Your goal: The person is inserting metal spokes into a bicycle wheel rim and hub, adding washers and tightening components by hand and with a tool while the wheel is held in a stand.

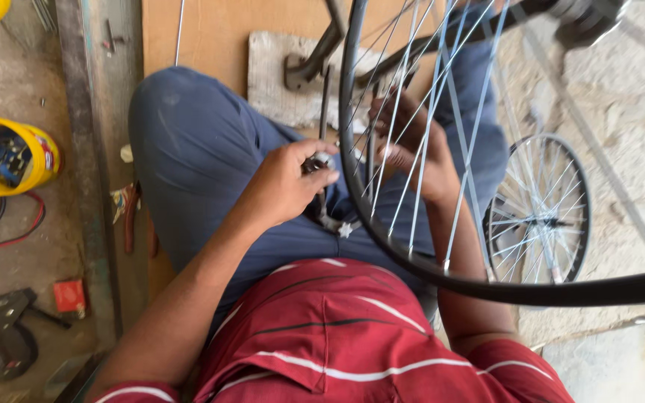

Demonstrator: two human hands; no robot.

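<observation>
Left hand [285, 183] on tool [321, 160], beside wheel rim [352, 172].

Both hands [352, 168] meet over the lap (fingers curled), forearms angled inward.

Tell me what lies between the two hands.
In the head view, the black rim and thin spokes of the big wheel pass between the left hand and the right hand; the right hand shows through the spokes.
</observation>
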